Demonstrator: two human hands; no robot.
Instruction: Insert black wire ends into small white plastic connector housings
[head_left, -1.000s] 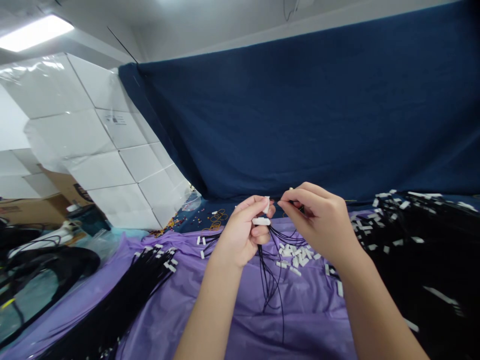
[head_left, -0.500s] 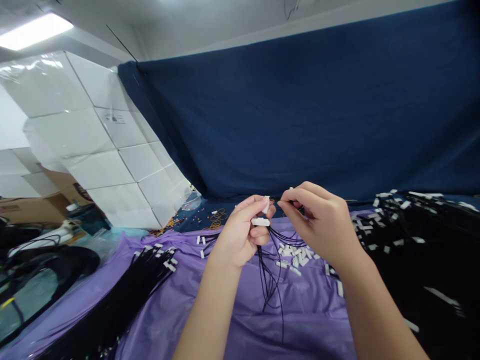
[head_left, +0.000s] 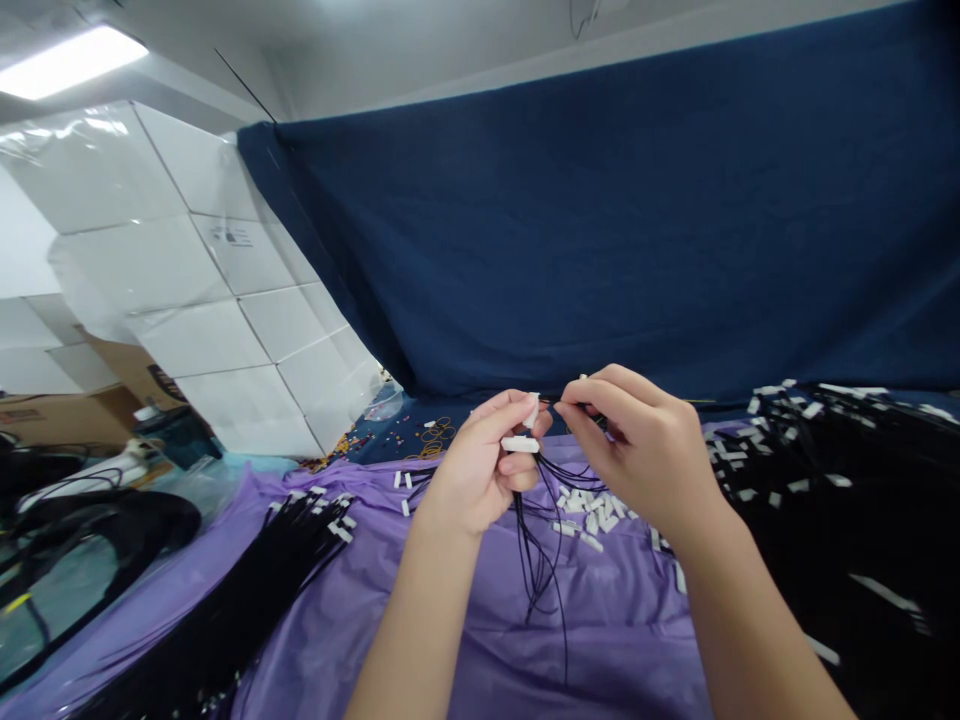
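My left hand [head_left: 480,460] is closed, pinching a small white connector [head_left: 532,410] between thumb and fingers. A second white connector [head_left: 519,445] sticks out lower in the same hand, and several thin black cables [head_left: 536,570] hang down beneath it. Just to the right, my right hand [head_left: 630,430] is closed in a fingertip pinch on a thin wire [head_left: 551,402], whose end points at the upper connector. Whether the wire's tip touches that connector is too small to tell. Behind the hands, a pile of loose white connectors [head_left: 596,512] lies on the purple cloth [head_left: 600,610].
Bundles of black cables with white ends lie at left [head_left: 247,590] and right [head_left: 847,500]. Yellow rubber bands [head_left: 435,437] and small coloured bits lie farther back. White boxes [head_left: 217,270] are stacked at left; a dark blue curtain [head_left: 600,230] hangs behind.
Almost nothing differs. My right hand's fingertips and the wire appear very slightly nearer the left hand; the left hand holds its place.
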